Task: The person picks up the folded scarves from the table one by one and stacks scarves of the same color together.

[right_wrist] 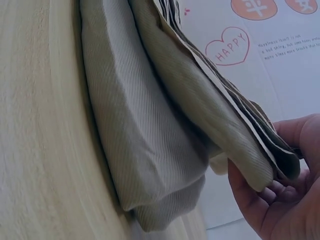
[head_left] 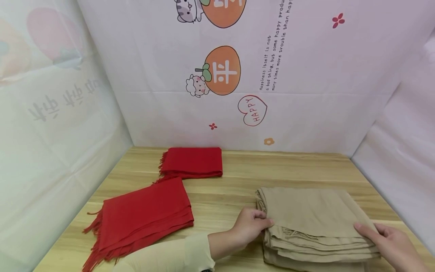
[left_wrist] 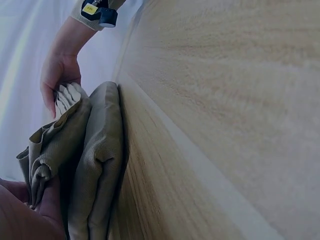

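Both hands hold a folded beige scarf (head_left: 309, 211) with fringe at its left end. My left hand (head_left: 249, 228) pinches its left edge, thumb on top and fingers beneath. At the front right corner my right hand (head_left: 391, 241) grips the layers, the thumb lying on the upper side; the right wrist view shows the fingers (right_wrist: 245, 195) curled under the fold. Below it, a second folded beige cloth (right_wrist: 140, 125) lies on the table, and the left wrist view shows a narrow dark gap between the two. Most of the lower cloth is hidden in the head view.
A folded red scarf (head_left: 146, 215) with fringe lies on the wooden table (head_left: 231, 189) at the left. Another red scarf (head_left: 195, 162) lies behind it near the back wall. White printed sheeting (head_left: 163, 94) stands at the back and on both sides.
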`<state>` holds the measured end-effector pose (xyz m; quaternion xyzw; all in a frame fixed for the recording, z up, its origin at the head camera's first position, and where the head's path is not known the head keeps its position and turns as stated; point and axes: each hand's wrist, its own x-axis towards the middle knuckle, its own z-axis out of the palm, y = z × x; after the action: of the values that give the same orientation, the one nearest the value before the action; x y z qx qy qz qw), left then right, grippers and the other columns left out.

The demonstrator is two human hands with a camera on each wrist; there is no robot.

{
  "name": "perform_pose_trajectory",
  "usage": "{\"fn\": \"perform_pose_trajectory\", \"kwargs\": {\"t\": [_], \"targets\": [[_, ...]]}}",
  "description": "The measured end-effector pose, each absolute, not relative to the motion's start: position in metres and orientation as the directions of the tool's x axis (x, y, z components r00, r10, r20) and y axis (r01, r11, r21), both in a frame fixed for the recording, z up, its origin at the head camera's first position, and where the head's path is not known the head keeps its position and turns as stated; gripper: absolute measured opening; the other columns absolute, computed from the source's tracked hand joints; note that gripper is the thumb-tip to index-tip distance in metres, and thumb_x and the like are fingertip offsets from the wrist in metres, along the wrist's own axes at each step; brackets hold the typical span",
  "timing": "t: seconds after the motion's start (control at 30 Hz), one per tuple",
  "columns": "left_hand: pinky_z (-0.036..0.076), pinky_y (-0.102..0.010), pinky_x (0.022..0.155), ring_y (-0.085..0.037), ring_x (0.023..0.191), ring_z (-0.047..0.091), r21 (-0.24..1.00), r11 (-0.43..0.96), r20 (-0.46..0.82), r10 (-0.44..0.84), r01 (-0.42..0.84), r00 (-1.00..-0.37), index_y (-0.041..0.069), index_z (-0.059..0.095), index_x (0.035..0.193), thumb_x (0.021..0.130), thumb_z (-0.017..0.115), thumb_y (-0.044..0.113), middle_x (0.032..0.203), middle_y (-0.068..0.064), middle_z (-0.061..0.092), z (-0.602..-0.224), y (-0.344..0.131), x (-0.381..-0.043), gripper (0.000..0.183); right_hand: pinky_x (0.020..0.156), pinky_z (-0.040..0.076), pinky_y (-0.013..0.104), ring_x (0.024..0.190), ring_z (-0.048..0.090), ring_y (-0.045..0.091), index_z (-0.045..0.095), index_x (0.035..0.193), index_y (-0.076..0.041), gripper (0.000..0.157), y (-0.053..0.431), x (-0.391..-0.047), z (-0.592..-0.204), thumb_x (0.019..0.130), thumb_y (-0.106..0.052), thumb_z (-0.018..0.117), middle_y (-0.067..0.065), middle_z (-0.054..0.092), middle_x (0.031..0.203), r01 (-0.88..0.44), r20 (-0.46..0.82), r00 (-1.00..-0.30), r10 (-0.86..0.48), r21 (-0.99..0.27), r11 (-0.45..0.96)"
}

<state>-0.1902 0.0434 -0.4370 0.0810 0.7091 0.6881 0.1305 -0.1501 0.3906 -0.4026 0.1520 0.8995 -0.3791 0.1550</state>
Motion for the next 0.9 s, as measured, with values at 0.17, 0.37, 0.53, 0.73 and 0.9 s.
{"fn": "perform_pose_trajectory", "kwargs": {"t": [0.17,0.37,0.53,0.73,0.9], "targets": [[0.052,-0.023,0.055,-0.007,0.059,0.058,0.993,0.034,-0.116,0.307,-0.111,-0.945,-0.004,0.071,0.082,0.085,0.073,0.004,0.075,0.002,0.064,-0.440,0.041,-0.190,0.008,0.070,0.054,0.040,0.080,0.066,0.022,0.040,0.132,0.020,0.084,0.389,-0.147,-0.402,0.098,-0.057,0.042,0.013,0.068,0.097,0.392,-0.398,-0.907,0.139,-0.675,0.625],[0.056,-0.028,0.060,-0.010,0.064,0.063,0.986,0.024,-0.163,0.337,-0.165,-0.927,-0.006,0.069,0.081,0.085,0.071,0.001,0.086,-0.002,0.062,-0.441,0.039,-0.190,0.008,0.068,0.052,0.036,0.079,0.065,0.020,0.042,0.130,0.020,0.078,0.393,-0.146,-0.406,0.100,-0.052,0.042,0.013,0.068,0.097,0.360,-0.385,-0.916,0.113,-0.663,0.657],[0.057,-0.029,0.061,-0.011,0.066,0.063,0.982,0.040,-0.184,0.357,-0.182,-0.916,-0.007,0.070,0.083,0.086,0.071,-0.001,0.088,-0.003,0.061,-0.442,0.036,-0.191,0.007,0.069,0.052,0.036,0.078,0.064,0.020,0.039,0.130,0.022,0.079,0.397,-0.148,-0.412,0.101,-0.051,0.043,0.013,0.068,0.096,0.359,-0.412,-0.907,0.089,-0.645,0.674],[0.057,-0.029,0.058,-0.012,0.062,0.064,0.978,0.068,-0.208,0.358,-0.197,-0.910,-0.006,0.069,0.080,0.085,0.072,-0.001,0.083,-0.003,0.062,-0.444,0.035,-0.192,0.008,0.069,0.052,0.037,0.080,0.064,0.020,0.039,0.131,0.022,0.077,0.400,-0.149,-0.417,0.101,-0.049,0.044,0.012,0.068,0.097,0.350,-0.420,-0.905,0.067,-0.648,0.676],[0.056,-0.029,0.057,-0.013,0.058,0.064,0.970,0.091,-0.244,0.354,-0.226,-0.903,-0.004,0.068,0.077,0.084,0.073,-0.001,0.078,-0.003,0.062,-0.445,0.035,-0.193,0.009,0.069,0.052,0.037,0.080,0.064,0.020,0.040,0.131,0.021,0.076,0.401,-0.149,-0.419,0.101,-0.049,0.043,0.012,0.068,0.097,0.341,-0.419,-0.906,0.055,-0.648,0.681]]}}
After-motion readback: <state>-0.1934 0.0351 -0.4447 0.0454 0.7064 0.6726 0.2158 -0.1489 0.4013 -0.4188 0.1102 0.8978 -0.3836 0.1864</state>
